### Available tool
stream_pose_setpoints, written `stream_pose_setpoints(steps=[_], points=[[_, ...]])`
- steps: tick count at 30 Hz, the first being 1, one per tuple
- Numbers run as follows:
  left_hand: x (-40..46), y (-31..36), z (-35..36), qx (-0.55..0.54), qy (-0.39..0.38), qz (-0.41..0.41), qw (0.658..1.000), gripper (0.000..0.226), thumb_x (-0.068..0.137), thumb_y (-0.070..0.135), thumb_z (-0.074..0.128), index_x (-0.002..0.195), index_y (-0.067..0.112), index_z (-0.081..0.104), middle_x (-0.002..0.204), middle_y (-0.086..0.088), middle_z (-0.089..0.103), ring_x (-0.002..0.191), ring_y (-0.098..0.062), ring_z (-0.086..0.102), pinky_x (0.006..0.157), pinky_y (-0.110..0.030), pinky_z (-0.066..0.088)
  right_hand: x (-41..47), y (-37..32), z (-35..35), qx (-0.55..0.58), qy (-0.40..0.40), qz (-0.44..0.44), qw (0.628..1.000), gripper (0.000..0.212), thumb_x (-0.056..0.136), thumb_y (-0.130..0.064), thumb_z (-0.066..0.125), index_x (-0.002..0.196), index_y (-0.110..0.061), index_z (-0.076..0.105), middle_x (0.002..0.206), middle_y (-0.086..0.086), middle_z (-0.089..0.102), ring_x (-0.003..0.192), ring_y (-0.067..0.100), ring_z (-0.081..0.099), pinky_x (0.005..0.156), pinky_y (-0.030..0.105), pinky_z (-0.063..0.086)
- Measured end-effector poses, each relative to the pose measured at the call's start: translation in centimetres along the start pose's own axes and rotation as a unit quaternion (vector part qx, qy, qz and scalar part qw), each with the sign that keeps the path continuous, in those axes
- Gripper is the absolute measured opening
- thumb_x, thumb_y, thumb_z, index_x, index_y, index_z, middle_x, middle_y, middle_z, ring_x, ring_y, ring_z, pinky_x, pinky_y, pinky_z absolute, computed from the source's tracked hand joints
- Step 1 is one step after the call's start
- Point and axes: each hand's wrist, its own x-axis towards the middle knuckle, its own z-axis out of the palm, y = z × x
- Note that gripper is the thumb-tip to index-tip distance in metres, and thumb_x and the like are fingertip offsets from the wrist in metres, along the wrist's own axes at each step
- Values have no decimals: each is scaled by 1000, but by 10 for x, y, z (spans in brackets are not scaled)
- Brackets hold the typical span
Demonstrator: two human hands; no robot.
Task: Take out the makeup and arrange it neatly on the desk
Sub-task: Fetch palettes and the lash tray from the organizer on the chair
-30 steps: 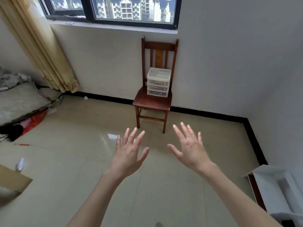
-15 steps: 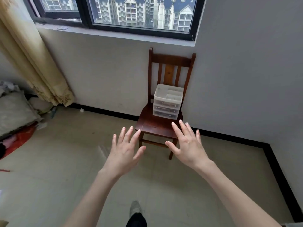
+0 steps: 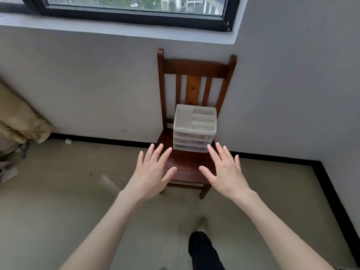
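A small translucent white drawer organizer (image 3: 194, 128) stands on the seat of a dark wooden chair (image 3: 187, 164) against the wall. It has three shallow drawers and a divided tray on top; the drawers' contents are too dim to make out. My left hand (image 3: 153, 171) and my right hand (image 3: 226, 172) are both stretched forward with fingers spread, hovering in front of the chair seat just short of the organizer. Neither hand touches or holds anything.
A window sill (image 3: 116, 30) runs above the chair. A beige curtain (image 3: 21, 121) bunches at the left beside clutter on the floor. My foot in dark trousers (image 3: 202, 248) stands on the tiled floor. The right wall meets the floor at a black skirting (image 3: 335, 197).
I have walked closer to the chair, which now fills more of the view. Both hands stay spread and have come near the organizer's front.
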Motion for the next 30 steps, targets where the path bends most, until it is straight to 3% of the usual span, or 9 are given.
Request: stream_pose_setpoints(steps=[6,12,15,17,19,22,26,28,30], points=[[103,-3,48,-60,-67,-45,995,60,95,50,27,148,30,6,157,3,1,143,-16,-11,116,-41,-4,113,48,11,1,-47,17,999,67,95,-48,39,150,-26,7,159,2,1,145,18,-5,117,47,-2],[210,4,106,-165,-142,-130,967,59,95,50,30,148,28,12,157,2,7,144,-16,-5,116,-42,1,221,103,43,-35,-118,-1,992,65,97,-48,35,150,-26,5,159,3,0,145,18,-7,116,46,-3],[259,1,131,-202,-142,-129,960,55,96,46,34,145,22,26,154,-3,22,143,-19,11,116,-41,12,270,125,62,-68,-132,-11,989,64,97,-46,35,150,-23,7,158,6,2,145,21,-5,115,48,-2],[283,-4,149,-296,-137,-159,932,49,96,42,37,139,18,39,146,-1,39,136,-16,30,110,-30,25,295,136,78,-91,-138,-18,986,64,97,-45,36,150,-22,7,158,6,2,145,23,-4,115,50,0],[301,-8,169,-433,-157,-252,851,47,96,43,38,135,18,44,138,0,48,126,-14,43,100,-26,32,315,148,95,-120,-139,-35,982,66,96,-45,36,150,-22,6,158,7,1,145,24,-4,115,52,1],[318,-16,200,-633,-183,-387,644,58,95,50,35,140,14,35,139,-6,47,122,-19,48,96,-35,40,338,162,117,-138,-133,-45,980,66,97,-46,33,150,-22,1,158,8,-3,145,23,-7,114,50,-2],[339,-24,229,-816,-85,-431,376,66,92,54,34,141,10,30,142,-10,40,132,-27,38,99,-46,38,351,170,140,-145,-105,-39,983,62,98,-43,30,150,-20,4,158,7,0,146,22,-5,112,49,-10],[349,-23,236,-859,-41,-420,292,60,93,54,34,134,10,38,134,-10,48,129,-26,41,96,-46,38,351,172,145,-149,-91,-43,984,59,98,-38,30,150,-20,7,158,7,4,146,22,-3,112,50,-12],[355,-20,240,-877,-21,-414,243,58,93,53,37,131,10,42,129,-11,52,124,-25,47,96,-47,40,352,174,147,-152,-88,-46,983,59,99,-36,30,150,-20,8,158,7,4,146,23,-3,111,49,-14]])
